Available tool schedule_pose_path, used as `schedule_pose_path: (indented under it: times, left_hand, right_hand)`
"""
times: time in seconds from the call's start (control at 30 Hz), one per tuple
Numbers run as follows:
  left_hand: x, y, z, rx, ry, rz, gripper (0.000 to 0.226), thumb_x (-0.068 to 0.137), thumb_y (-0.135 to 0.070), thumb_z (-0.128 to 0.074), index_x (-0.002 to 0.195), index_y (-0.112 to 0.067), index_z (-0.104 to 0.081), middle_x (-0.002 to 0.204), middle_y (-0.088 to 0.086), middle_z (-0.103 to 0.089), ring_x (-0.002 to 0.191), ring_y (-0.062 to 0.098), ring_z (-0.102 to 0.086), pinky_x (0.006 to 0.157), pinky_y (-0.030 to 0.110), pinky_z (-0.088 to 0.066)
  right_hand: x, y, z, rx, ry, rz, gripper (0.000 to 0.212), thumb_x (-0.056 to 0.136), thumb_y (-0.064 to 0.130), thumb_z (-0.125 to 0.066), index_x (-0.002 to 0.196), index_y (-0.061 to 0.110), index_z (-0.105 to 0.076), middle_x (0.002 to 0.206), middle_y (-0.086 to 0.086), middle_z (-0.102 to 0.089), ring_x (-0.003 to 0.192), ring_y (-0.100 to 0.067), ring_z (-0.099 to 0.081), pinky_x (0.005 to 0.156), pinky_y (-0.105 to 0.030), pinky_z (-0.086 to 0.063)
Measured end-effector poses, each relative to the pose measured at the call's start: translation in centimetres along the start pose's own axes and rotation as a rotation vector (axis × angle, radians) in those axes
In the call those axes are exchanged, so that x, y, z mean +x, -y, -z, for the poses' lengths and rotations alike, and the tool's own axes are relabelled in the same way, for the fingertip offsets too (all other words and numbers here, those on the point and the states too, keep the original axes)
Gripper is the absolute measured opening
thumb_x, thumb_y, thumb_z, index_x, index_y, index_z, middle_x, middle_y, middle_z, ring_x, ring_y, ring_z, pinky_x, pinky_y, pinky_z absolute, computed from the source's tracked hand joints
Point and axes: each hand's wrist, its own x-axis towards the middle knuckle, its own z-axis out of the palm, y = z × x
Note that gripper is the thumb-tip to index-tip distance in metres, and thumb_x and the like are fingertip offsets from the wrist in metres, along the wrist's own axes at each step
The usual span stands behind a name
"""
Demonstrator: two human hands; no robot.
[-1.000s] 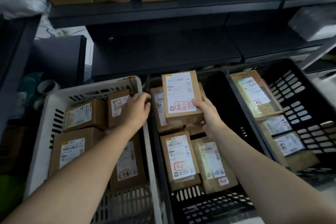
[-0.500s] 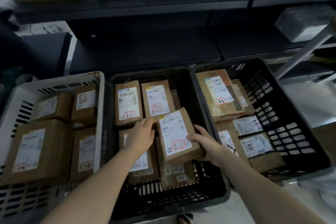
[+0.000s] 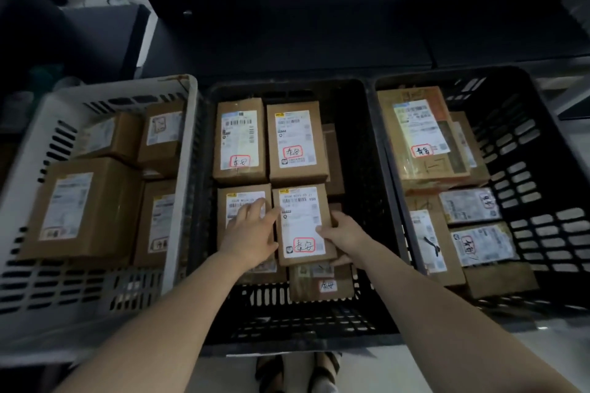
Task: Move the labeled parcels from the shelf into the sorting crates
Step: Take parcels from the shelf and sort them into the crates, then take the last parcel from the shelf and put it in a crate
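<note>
Three crates stand side by side: one white crate (image 3: 121, 89) and two black, the middle crate (image 3: 360, 169) and the right crate (image 3: 526, 169). One brown parcel (image 3: 303, 226), with a white label and red-circled writing, lies in the middle crate on others. The right hand (image 3: 343, 238) grip holds its right edge. The left hand (image 3: 252, 233) grip is wide, fingers flat on the neighbour parcel (image 3: 223, 220).

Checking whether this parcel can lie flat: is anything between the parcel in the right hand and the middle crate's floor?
Yes. The parcel in the right hand lies over a lower parcel that pokes out under its near edge, so the middle crate has its floor there already covered.
</note>
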Motion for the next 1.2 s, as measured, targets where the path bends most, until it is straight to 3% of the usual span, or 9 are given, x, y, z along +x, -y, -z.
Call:
schedule_pose_path:
  times: [0.1, 0.2, 0.3, 0.37, 0.57, 0.8, 0.97, 1.2]
  left_hand:
    - [-0.2, 0.0, -0.7, -0.003, 0.010, -0.012, 0.078, 0.088, -0.033, -0.060, 0.149, -0.031, -0.011, 0.157, 0.004, 0.000, 0.144, 0.031, 0.002, 0.116, 0.049, -0.016]
    - [-0.4, 0.0, -0.8, 0.010, 0.023, -0.024, 0.080, 0.088, -0.031, -0.060, 0.150, -0.031, -0.008, 0.157, 0.004, 0.002, 0.145, 0.031, 0.004, 0.116, 0.050, -0.015]
    - [-1.3, 0.2, 0.0, 0.069, 0.039, -0.074, 0.071, 0.091, -0.033, -0.054, 0.149, -0.027, -0.014, 0.154, 0.006, -0.011, 0.142, 0.028, -0.011, 0.112, 0.045, -0.026]
    - [-2.4, 0.5, 1.0, 0.110, 0.019, -0.104, 0.062, 0.093, -0.033, -0.050, 0.148, -0.026, -0.021, 0.151, 0.005, -0.022, 0.138, 0.026, -0.020, 0.108, 0.043, -0.029]
    - [-7.4, 1.5, 6.2, 0.195, -0.151, -0.114, 0.048, 0.095, -0.031, -0.045, 0.141, -0.024, -0.034, 0.142, 0.004, -0.041, 0.130, 0.024, -0.037, 0.101, 0.040, -0.034]
    - [-18.5, 5.4, 12.9, 0.198, -0.467, 0.018, 0.030, 0.095, -0.030, -0.041, 0.122, -0.024, -0.049, 0.120, 0.001, -0.056, 0.114, 0.023, -0.050, 0.090, 0.038, -0.039]
    - [-31.9, 7.9, 14.9, 0.188, -0.698, 0.251, 0.021, 0.094, -0.029, -0.041, 0.112, -0.021, -0.051, 0.112, 0.001, -0.059, 0.108, 0.024, -0.055, 0.081, 0.035, -0.042]
    - [-53.1, 7.8, 14.9, 0.235, -0.872, 0.621, 0.017, 0.094, -0.032, -0.042, 0.106, -0.024, -0.051, 0.107, -0.003, -0.061, 0.103, 0.022, -0.056, 0.078, 0.035, -0.041]
  right_hand:
    - [-0.4, -0.3, -0.7, -0.052, -0.056, 0.067, 0.047, 0.098, 0.017, -0.054, 0.141, 0.023, -0.036, 0.128, -0.007, -0.060, 0.113, -0.030, -0.060, 0.085, -0.053, -0.055]
    - [-0.4, 0.3, -1.9, -0.319, -0.170, 0.125, 0.048, 0.099, 0.020, -0.050, 0.142, 0.014, -0.030, 0.133, -0.013, -0.055, 0.115, -0.030, -0.059, 0.085, -0.038, -0.053]
    - [-1.3, 1.5, -2.9, -0.639, -0.284, 0.121, 0.058, 0.096, 0.030, -0.052, 0.144, 0.011, -0.026, 0.137, -0.016, -0.045, 0.122, -0.036, -0.049, 0.092, -0.041, -0.045]
    - [-3.1, 2.5, -3.3, -0.806, -0.358, 0.161, 0.055, 0.096, 0.034, -0.050, 0.144, 0.017, -0.030, 0.138, -0.013, -0.040, 0.125, -0.036, -0.043, 0.089, -0.043, -0.044]
    - [-9.8, 6.0, -4.0, -1.137, -0.392, 0.434, 0.050, 0.099, 0.037, -0.044, 0.145, 0.020, -0.034, 0.142, -0.011, -0.040, 0.127, -0.035, -0.040, 0.093, -0.047, -0.046]
    - [-18.1, 11.6, -8.2, -1.364, -0.410, 0.904, 0.045, 0.099, 0.041, -0.041, 0.140, 0.023, -0.042, 0.135, -0.006, -0.050, 0.126, -0.030, -0.043, 0.095, -0.044, -0.041]
    - [-26.7, 13.9, -13.9, -1.349, -0.335, 1.321, 0.042, 0.097, 0.043, -0.045, 0.133, 0.022, -0.049, 0.127, -0.005, -0.053, 0.122, -0.030, -0.046, 0.093, -0.042, -0.042]
    - [-43.1, 13.5, -24.6, -1.212, -0.101, 1.910, 0.034, 0.095, 0.038, -0.050, 0.123, 0.020, -0.056, 0.113, -0.004, -0.059, 0.108, -0.028, -0.054, 0.082, -0.041, -0.047]
